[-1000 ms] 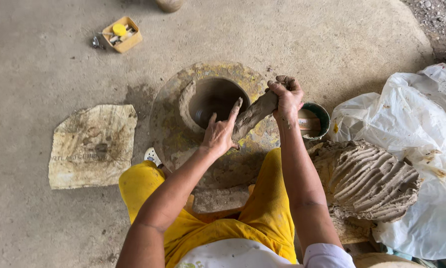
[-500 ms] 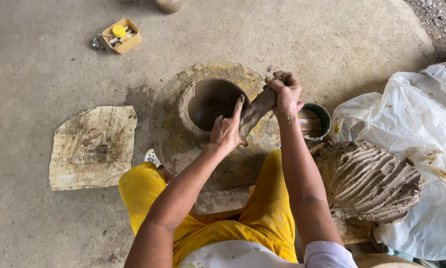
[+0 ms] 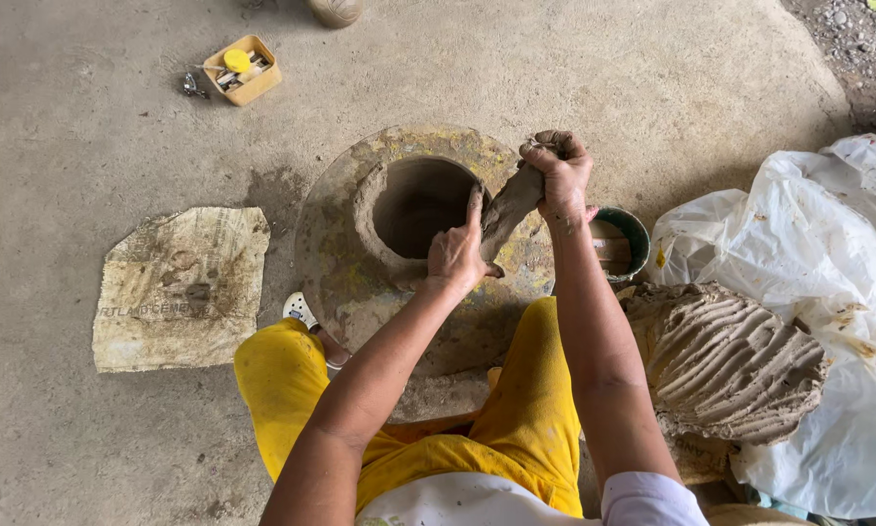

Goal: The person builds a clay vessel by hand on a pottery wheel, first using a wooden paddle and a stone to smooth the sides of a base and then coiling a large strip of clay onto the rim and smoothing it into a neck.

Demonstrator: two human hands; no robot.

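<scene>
On the left a worn scrap of sack [image 3: 180, 287] lies flat on the concrete floor [image 3: 87, 146], with a small yellow box [image 3: 244, 69] of odds and ends further off. In the middle a low clay pot [image 3: 413, 209] stands on a round, stained turntable [image 3: 335, 268]; its wall looks only partly raised, with more height apparently left to build. The left hand [image 3: 457, 255] is pressed open-fingered against the near rim, steadying a thick roll of clay [image 3: 509, 206]. The right hand [image 3: 558, 175] is clenched around the roll's upper end. To the right sit a small green bowl [image 3: 633, 234], then a ridged heap of clay [image 3: 725, 360] on white plastic sheeting [image 3: 837, 244].
</scene>
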